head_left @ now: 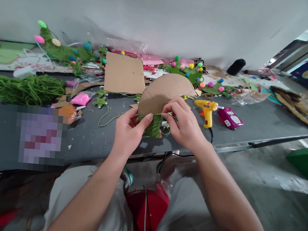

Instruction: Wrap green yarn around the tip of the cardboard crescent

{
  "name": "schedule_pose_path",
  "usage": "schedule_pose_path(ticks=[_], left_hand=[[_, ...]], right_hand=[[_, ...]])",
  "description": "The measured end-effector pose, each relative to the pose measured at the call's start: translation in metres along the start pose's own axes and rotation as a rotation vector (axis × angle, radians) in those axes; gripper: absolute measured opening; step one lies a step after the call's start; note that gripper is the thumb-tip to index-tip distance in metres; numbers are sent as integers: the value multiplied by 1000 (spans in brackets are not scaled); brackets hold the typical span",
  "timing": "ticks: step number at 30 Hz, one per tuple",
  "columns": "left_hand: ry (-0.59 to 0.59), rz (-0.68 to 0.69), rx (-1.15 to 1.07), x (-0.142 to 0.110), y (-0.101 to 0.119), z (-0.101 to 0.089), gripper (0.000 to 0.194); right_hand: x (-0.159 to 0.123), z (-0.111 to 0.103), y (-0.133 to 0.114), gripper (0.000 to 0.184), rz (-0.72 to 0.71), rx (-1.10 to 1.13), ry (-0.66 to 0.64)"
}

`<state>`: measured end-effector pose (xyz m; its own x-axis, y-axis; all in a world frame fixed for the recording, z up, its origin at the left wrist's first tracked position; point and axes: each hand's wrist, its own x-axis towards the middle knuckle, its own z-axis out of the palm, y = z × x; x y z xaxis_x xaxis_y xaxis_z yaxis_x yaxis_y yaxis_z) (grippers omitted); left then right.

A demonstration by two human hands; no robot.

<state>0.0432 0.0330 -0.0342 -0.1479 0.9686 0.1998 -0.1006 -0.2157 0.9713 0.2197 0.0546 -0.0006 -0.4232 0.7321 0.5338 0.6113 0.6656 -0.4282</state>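
A curved brown cardboard cutout [165,89] stands raised above the table's front part. Its lower end is wrapped in green yarn [153,127]. My left hand [128,131] grips the cutout at the lower left, its thumb pressed on the top of the wrapping. On the other side my right hand [184,123] has thumb and fingertips pinched together at the wrapping's upper edge, seemingly on the yarn strand; the fingers partly hide it. A loose yarn loop hangs just below that hand.
A yellow glue gun [207,112] and a purple box [230,118] lie to the right. Behind are a cardboard sheet [124,73] and yarn-wrapped crescents with coloured pompoms [65,52]. A green yarn heap [25,88] and an orange packet [68,113] occupy the left.
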Motion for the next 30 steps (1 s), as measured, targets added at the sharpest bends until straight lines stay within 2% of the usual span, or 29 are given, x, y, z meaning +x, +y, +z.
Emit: schedule_pose_path(ticks=[9, 17, 24, 27, 30], left_hand=[[-28, -72, -136, 1, -7, 0, 28], [32, 23, 54, -2, 1, 1, 21], [50, 42, 106, -3, 4, 0, 21], [60, 54, 126, -2, 4, -1, 20], [74, 66, 143, -2, 4, -2, 20]], right_hand=[[1, 0, -2, 10, 20, -13, 2], [0, 3, 1, 7, 57, -32, 14], [-2, -4, 4, 5, 174, 117, 91], [-4, -6, 8, 16, 241, 123, 155], [-5, -6, 9, 35, 342, 128, 181]])
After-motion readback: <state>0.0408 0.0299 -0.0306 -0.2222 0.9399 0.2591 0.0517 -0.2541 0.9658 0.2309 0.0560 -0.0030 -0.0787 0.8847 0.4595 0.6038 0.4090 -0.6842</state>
